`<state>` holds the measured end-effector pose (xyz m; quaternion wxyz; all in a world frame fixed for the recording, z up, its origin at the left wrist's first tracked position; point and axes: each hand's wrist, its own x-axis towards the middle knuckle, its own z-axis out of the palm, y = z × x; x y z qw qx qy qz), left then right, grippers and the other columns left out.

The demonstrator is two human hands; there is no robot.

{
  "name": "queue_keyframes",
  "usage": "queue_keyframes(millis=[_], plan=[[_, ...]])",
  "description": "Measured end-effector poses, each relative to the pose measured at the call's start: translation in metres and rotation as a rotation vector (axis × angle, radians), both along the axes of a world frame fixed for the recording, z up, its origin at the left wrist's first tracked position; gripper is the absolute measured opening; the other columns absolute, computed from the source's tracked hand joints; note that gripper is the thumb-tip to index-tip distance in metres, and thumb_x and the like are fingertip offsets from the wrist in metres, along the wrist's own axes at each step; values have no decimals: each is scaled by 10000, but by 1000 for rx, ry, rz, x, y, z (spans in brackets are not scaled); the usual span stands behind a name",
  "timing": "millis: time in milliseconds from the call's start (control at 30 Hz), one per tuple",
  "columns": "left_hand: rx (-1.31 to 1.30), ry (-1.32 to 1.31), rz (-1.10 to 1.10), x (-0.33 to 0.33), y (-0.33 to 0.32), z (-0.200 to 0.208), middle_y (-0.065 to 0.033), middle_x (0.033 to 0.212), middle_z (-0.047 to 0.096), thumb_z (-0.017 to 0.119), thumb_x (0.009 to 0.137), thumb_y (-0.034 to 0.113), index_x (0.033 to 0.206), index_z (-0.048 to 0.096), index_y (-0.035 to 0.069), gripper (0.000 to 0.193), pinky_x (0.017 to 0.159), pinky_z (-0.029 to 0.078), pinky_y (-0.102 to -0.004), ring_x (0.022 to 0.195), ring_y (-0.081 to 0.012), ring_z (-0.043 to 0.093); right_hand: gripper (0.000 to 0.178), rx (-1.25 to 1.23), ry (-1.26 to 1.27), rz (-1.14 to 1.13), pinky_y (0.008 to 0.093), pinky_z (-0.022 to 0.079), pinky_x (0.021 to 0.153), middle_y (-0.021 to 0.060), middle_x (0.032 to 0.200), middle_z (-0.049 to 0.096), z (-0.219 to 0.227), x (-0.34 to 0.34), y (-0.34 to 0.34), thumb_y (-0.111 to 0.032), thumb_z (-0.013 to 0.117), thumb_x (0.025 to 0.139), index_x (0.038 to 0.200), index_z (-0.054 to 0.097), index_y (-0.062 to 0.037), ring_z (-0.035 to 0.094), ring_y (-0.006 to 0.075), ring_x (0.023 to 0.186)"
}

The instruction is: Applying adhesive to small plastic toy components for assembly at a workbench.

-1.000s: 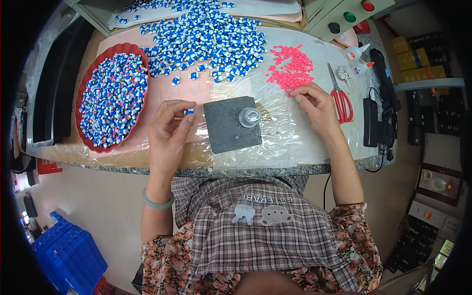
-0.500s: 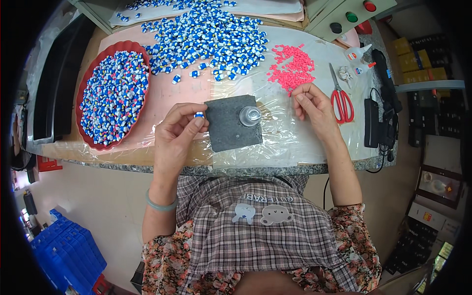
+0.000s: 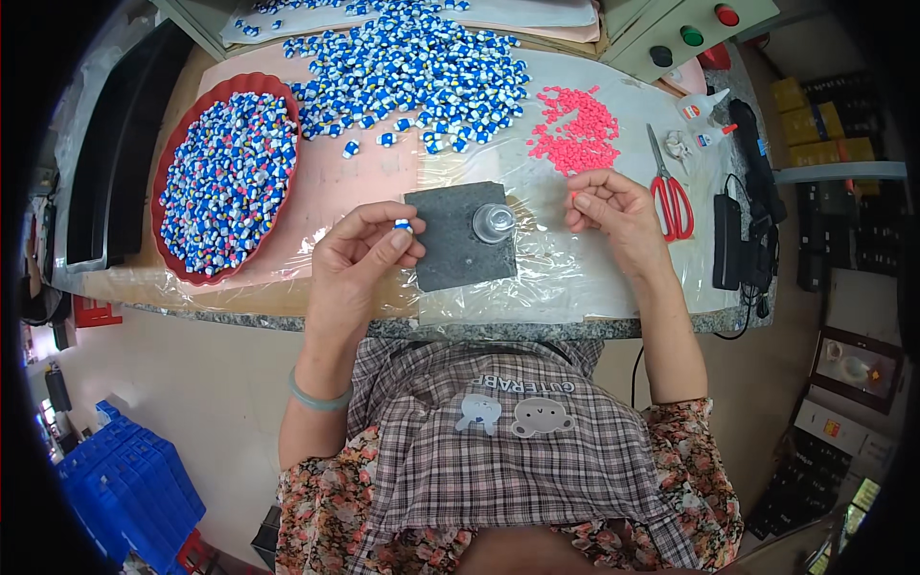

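Between the thumb and fingers of my left hand (image 3: pixel 356 257) is a small blue-and-white piece (image 3: pixel 402 225), at the left edge of a dark grey square pad (image 3: pixel 446 261). My right hand (image 3: pixel 621 222) is closed in a pinch on a tiny pink piece (image 3: pixel 575 195), just below a scattered heap of pink pieces (image 3: pixel 580 125). A small clear glass vessel (image 3: pixel 494 223) stands on the pad, between my two hands and touching neither. Near it on the pad sits a small pale dot.
A red fluted tray (image 3: pixel 159 225) full of blue-and-white pieces, some with pink, lies at left. A large pile of similar pieces (image 3: pixel 412 77) spreads at the back. Red-handled scissors (image 3: pixel 674 206), glue bottles (image 3: pixel 704 103) and a black adapter (image 3: pixel 725 240) lie at right.
My right hand has drawn slightly back from the pink heap, and a pink piece now shows in its fingertips. My left hand still holds its blue-and-white piece; the whole view has shifted slightly.
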<state>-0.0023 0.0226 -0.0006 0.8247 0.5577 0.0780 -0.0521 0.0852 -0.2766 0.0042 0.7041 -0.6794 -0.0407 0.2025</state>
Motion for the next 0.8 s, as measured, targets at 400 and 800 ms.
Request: queue_keyframes(millis=[400, 800], plan=[[-275, -7, -76, -5, -7, -3, -125, 1086, 663, 581, 911, -1, 1197, 615, -13, 289, 799, 529, -260, 872, -144, 650, 79, -4, 0, 103, 229, 517, 671, 40, 826, 641, 10, -6, 8, -31, 619, 903, 977, 626, -5, 629, 103, 748], [-296, 51, -74, -4, -3, -3, -170, 1092, 652, 535, 913, -30, 1201, 589, -54, 294, 806, 546, -272, 895, -186, 668, 111, -53, 97, 181, 228, 539, 632, 76, 824, 663, 24, -11, 32, 19, 656, 852, 962, 655, 38, 648, 118, 697]])
